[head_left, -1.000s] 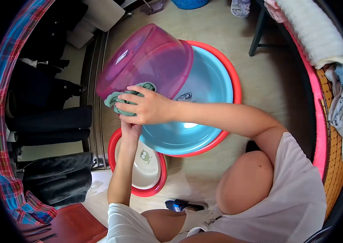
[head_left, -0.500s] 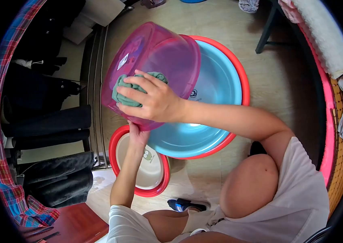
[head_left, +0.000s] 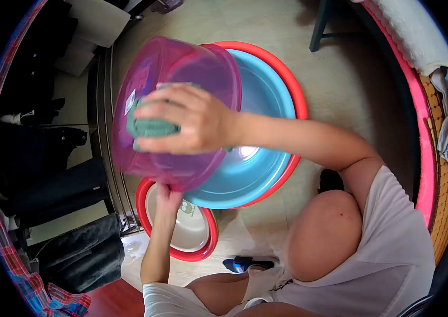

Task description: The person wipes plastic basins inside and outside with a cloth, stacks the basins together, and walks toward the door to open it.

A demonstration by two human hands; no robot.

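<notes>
A translucent purple-pink basin (head_left: 192,58) is held tilted on its side over the blue basin (head_left: 267,95), its base with a white label turned to the left. My left hand (head_left: 168,195) grips its lower rim, the fingers partly hidden behind the plastic. My right hand (head_left: 195,124), slightly blurred, is wrapped over a bunched green cloth (head_left: 152,128) and presses it on the outside of the tilted basin. The blue basin sits inside a larger red basin (head_left: 300,105).
A white basin with an owl print (head_left: 189,235) rests in a red basin (head_left: 209,252) close to my legs. Left is a metal rack (head_left: 102,105) with dark hanging clothes (head_left: 73,259). A dark stool leg (head_left: 320,26) stands at the back; a bed with a pink edge (head_left: 423,153) lies right.
The whole view has shifted a little, so most things sit further left. My right hand and the cloth have moved slightly over the purple-pink basin, still pressed to it.
</notes>
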